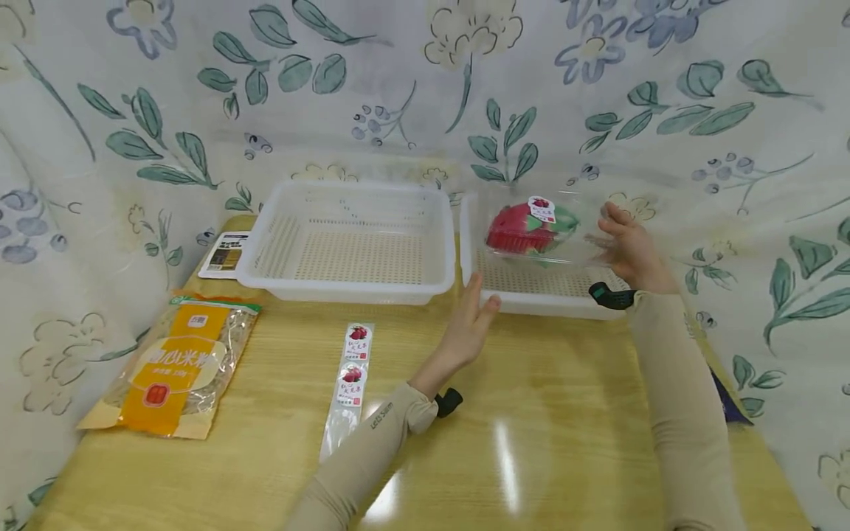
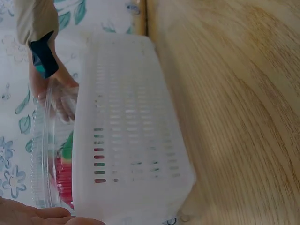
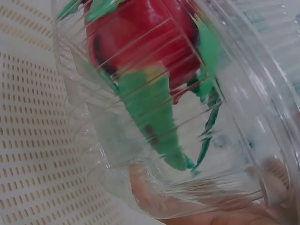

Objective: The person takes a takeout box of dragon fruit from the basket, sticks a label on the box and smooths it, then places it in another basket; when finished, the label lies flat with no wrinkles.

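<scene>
My right hand (image 1: 634, 254) grips the right end of a clear plastic fruit box (image 1: 578, 247) over the right white basket (image 1: 558, 304). Inside the box lies a red dragon fruit (image 1: 514, 230) with green leaf tips; a round-topped fruit sticker (image 1: 541, 209) shows on the lid. Up close in the right wrist view, fingers (image 3: 225, 219) wrap the end of the box below the green tips (image 3: 150, 117). At the front left corner of that basket, my left hand (image 1: 465, 324) has its fingers extended at the rim, holding nothing.
Another white basket (image 1: 345, 291) stands to the left, with a card with a dark picture (image 1: 224, 255) beside it. A strip of stickers (image 1: 354, 361) lies before it. An orange food bag (image 1: 175, 369) rests at the left table edge. A floral curtain (image 1: 412, 88) hangs behind.
</scene>
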Demonstrator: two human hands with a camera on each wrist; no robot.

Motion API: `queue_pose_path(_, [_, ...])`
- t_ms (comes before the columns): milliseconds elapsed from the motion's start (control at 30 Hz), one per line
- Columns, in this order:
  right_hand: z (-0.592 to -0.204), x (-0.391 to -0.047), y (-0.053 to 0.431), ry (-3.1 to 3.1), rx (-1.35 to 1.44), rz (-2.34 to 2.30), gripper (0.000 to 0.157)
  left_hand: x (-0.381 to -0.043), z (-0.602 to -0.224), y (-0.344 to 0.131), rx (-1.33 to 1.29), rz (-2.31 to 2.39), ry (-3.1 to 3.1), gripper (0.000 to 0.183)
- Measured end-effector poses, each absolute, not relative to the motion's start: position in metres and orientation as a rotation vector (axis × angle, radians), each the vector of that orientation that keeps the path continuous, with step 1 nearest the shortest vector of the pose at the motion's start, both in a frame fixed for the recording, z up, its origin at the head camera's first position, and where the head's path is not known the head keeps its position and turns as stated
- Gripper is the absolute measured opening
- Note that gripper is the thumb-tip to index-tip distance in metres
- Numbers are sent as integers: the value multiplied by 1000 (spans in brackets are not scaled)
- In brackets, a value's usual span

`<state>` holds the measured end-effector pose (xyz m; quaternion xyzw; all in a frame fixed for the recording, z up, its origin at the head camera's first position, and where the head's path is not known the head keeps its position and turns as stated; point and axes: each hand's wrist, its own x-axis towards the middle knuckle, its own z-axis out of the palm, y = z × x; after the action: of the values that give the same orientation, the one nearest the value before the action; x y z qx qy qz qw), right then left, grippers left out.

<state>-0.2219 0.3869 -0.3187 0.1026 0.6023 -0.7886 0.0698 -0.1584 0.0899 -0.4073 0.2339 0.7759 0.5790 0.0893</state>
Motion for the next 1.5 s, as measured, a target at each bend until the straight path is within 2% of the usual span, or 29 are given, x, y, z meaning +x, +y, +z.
queue_pose_path(200, [-344, -229, 386, 1827, 352, -2305, 69, -160, -417, 93, 651, 1690, 2324, 100])
queue_pose_path(633, [-360, -245, 396, 2009, 348, -2050, 67, -165, -417, 95, 684, 1625, 2366, 98])
queue_pose_path(867, [-355, -259, 406, 2176, 299, -1631, 68, -166, -417, 96, 689, 1639, 2368, 108])
queue_pose_path(1067, [-348, -263, 410, 2267, 311, -1201, 69, -165, -416, 95, 681, 1629, 2361, 109])
queue_pose_path(1200, [-347, -262, 408, 2270, 344, -1093, 69, -164, -417, 95, 685, 1612, 2354, 103])
queue_pose_path(1400, [-347, -262, 402, 2348, 378, -946, 70, -166, -413, 94, 695, 1549, 2372, 81])
queue_pose_path(1500, [-345, -263, 395, 2452, 347, -743, 68, -170, -409, 93, 686, 1498, 2371, 78])
